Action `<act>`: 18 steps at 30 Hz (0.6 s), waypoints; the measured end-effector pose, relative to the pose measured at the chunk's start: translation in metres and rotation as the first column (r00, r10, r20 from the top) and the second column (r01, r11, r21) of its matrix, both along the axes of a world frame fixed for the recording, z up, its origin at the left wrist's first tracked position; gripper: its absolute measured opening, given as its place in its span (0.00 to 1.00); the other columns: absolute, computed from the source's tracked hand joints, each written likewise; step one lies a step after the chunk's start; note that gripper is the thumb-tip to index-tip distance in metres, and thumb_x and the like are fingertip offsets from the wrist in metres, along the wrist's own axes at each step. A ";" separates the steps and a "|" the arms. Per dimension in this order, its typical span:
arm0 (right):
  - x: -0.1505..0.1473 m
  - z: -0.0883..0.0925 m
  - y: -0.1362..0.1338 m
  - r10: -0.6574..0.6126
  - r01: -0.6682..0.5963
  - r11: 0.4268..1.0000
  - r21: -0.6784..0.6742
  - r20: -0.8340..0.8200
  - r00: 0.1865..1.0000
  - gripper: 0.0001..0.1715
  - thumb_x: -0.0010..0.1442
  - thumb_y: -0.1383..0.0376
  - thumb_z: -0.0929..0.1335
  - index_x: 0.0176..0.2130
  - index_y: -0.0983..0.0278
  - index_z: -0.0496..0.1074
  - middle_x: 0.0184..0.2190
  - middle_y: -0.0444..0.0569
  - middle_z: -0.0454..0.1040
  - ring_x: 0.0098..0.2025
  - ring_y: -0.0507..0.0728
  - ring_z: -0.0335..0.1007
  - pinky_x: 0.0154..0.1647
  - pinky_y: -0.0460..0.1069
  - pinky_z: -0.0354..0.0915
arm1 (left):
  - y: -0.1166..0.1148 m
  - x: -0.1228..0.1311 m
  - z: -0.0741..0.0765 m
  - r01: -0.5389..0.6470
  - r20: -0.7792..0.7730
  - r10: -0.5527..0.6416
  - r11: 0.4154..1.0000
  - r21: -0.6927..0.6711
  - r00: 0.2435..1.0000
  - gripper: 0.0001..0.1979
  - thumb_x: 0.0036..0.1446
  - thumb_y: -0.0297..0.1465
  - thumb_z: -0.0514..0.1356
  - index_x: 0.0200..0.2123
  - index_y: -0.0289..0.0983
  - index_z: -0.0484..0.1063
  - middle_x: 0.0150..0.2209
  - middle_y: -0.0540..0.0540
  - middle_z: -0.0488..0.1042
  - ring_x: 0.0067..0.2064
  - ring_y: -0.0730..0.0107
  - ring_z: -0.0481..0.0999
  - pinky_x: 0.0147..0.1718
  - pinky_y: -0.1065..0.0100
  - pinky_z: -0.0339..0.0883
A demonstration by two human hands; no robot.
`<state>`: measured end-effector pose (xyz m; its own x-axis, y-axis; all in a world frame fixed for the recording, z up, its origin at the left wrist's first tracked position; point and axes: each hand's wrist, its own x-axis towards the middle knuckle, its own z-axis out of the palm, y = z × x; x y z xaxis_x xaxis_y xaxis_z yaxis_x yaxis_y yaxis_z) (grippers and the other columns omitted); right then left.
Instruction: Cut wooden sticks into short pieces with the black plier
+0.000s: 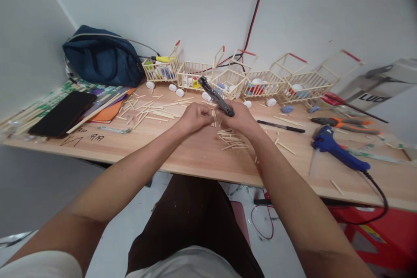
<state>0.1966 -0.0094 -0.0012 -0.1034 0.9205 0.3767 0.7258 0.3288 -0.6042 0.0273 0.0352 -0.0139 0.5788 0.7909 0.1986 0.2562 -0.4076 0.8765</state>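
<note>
My left hand [195,117] is closed in a pinch over the table, with its fingertips at a short wooden stick [213,118]. Close beside it, my right hand [239,117] is wrapped round a dark grey, narrow tool [216,97] that looks like a folding knife, pointing up and to the left. The tool's working end and the right fingertips are partly hidden. Below the right hand lies a small pile of short sticks [233,140]. More loose sticks [148,110] are scattered left of my hands.
Several small stick-built shopping carts [228,82] line the wall. To the right lie a black pen [282,126], orange-handled pliers [345,124] and a corded blue glue gun [340,150]. A phone [63,114] and a blue bag [104,58] are at left.
</note>
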 end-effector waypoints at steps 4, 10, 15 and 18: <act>0.000 0.002 -0.002 0.026 -0.027 0.999 -0.022 -0.009 1.000 0.11 0.53 0.59 0.65 0.31 0.65 0.72 0.26 0.47 0.72 0.29 0.55 0.65 0.33 0.49 0.58 | 0.000 -0.001 -0.001 0.063 0.035 -0.061 0.995 -0.071 0.998 0.12 0.45 0.36 0.63 0.21 0.31 0.72 0.19 0.52 0.66 0.23 0.78 0.59 0.24 0.72 0.49; 0.001 0.001 0.000 0.021 -0.022 0.998 -0.056 -0.008 1.000 0.12 0.52 0.57 0.66 0.31 0.64 0.71 0.25 0.47 0.72 0.29 0.55 0.64 0.31 0.48 0.58 | -0.003 0.000 0.003 0.045 -0.004 -0.046 0.997 -0.063 0.999 0.13 0.44 0.36 0.63 0.21 0.30 0.74 0.19 0.52 0.67 0.23 0.78 0.60 0.24 0.72 0.50; 0.001 0.003 0.000 0.017 -0.018 0.997 -0.076 -0.013 1.000 0.13 0.51 0.57 0.66 0.30 0.64 0.70 0.24 0.46 0.70 0.28 0.55 0.63 0.30 0.48 0.57 | -0.003 0.001 0.002 0.047 0.013 -0.046 0.997 -0.066 0.999 0.14 0.44 0.38 0.63 0.19 0.31 0.72 0.18 0.52 0.66 0.22 0.78 0.60 0.23 0.72 0.50; 0.002 0.004 0.000 0.013 -0.015 0.997 -0.080 -0.027 1.000 0.12 0.52 0.56 0.65 0.29 0.64 0.70 0.24 0.46 0.70 0.28 0.55 0.63 0.29 0.48 0.57 | -0.002 0.001 0.002 0.064 0.023 -0.063 0.996 -0.067 0.998 0.14 0.45 0.38 0.63 0.19 0.31 0.72 0.18 0.51 0.67 0.23 0.78 0.61 0.23 0.72 0.51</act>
<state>0.1985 -0.0096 0.0029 -0.1073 0.9464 0.3047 0.7053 0.2885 -0.6476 0.0281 0.0330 -0.0122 0.6245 0.7648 0.1585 0.2133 -0.3623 0.9073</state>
